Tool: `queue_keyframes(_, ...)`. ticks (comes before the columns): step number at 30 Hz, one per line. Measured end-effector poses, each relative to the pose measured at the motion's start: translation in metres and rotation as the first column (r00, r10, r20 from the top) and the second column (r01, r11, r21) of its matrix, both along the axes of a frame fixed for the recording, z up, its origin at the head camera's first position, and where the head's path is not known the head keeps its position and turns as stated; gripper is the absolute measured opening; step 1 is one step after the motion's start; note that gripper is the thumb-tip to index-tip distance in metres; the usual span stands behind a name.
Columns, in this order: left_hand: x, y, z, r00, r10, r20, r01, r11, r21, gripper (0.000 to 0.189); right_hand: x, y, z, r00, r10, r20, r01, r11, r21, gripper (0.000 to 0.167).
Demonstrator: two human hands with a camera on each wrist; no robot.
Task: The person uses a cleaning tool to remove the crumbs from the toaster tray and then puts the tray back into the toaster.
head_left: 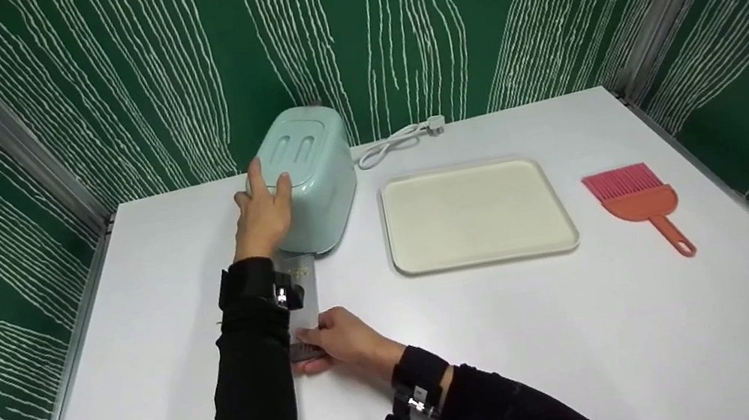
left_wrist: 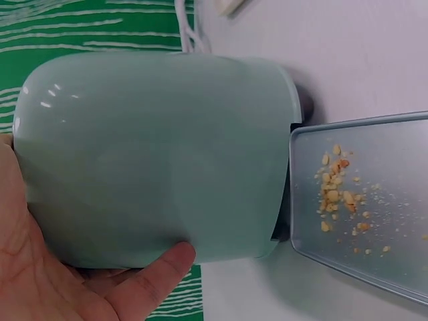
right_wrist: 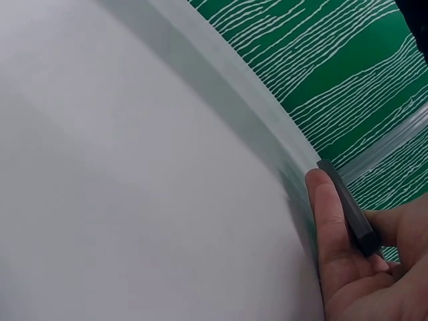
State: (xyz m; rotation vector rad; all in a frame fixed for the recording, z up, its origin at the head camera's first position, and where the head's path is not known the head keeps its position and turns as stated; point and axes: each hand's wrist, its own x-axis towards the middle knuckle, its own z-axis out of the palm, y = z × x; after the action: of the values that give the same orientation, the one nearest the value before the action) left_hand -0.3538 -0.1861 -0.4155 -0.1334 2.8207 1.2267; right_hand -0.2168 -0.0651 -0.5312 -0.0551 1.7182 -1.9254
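A mint-green toaster (head_left: 330,194) stands at the back left of the table. My left hand (head_left: 263,217) holds it at its upper near edge, with fingers on the top and down the left side. From its base a grey metal crumb tray (left_wrist: 394,194) stretches toward me, its far rim right at the toaster's lower edge. Yellow-brown crumbs (left_wrist: 333,194) lie in the tray near that rim. My right hand (head_left: 346,336) pinches the dark handle (right_wrist: 351,210) at the tray's near end, thumb above and fingers below. My left forearm hides part of the tray in the head view.
A cream serving tray (head_left: 477,212) lies right of the toaster. Farther right is an orange hand brush (head_left: 640,203) with pink bristles. The white cord and plug (head_left: 401,139) rest along the back edge. Green patterned walls (head_left: 390,32) close in the table.
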Motion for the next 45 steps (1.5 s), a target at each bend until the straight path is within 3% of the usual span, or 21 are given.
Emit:
queue_keyframes(12,-0.001,0.0,0.003,1.0,-0.022,0.009,0.021,1.0,0.014,0.075,0.005,0.027,0.004,0.999,0.047,-0.004,-0.047,0.999,-0.002,0.017)
queue_keyframes(16,0.001,-0.006,0.003,1.0,-0.013,0.015,0.013,1.0,0.01,0.075,0.004,0.035,0.007,0.999,0.036,-0.003,-0.036,0.999,0.015,0.017)
queue_keyframes(24,0.004,-0.006,0.005,1.0,-0.002,0.001,0.002,1.0,0.005,0.075,0.0,0.059,0.017,0.995,0.026,-0.093,-0.015,0.993,0.121,0.021)
queue_keyframes(36,0.0,-0.001,0.001,1.0,0.018,0.0,-0.018,1.0,-0.006,0.075,0.001,0.092,0.023,0.996,0.008,-0.091,0.003,0.993,0.116,0.024)
queue_keyframes(42,0.0,0.002,-0.001,0.998,0.032,-0.056,-0.033,0.999,-0.027,0.076,0.0,0.111,0.027,0.996,-0.018,-0.085,0.027,0.995,0.1,0.018)
queue_keyframes(45,0.0,0.004,-0.003,0.994,0.042,-0.101,-0.045,0.999,-0.03,0.077,-0.003,0.122,0.031,0.997,-0.029,-0.068,0.035,0.996,0.085,0.024)
